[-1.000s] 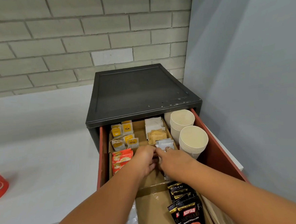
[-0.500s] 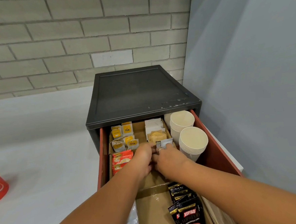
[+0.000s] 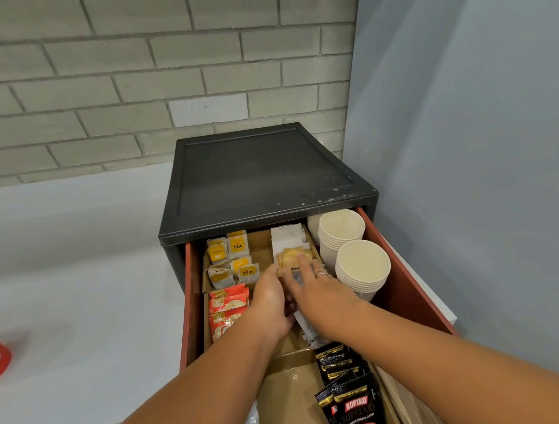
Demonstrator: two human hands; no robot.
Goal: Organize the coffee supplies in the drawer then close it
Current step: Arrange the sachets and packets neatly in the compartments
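Red drawer (image 3: 405,285) open — right hand (image 3: 322,296) flat on tan sachets (image 3: 291,256); left hand (image 3: 271,306) — grip hidden.

2 hands (image 3: 271,308) (image 3: 324,298), 2 cup stacks (image 3: 363,265) (image 3: 340,227), 1 drawer (image 3: 405,282), 1 cabinet (image 3: 262,170).

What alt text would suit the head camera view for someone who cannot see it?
A person's left hand and right hand meet inside an open red drawer of a black cabinet, the right one reaching onto brown packets. Around them lie tea bags, red sachets, stacked paper cups and black Kopiko sachets.
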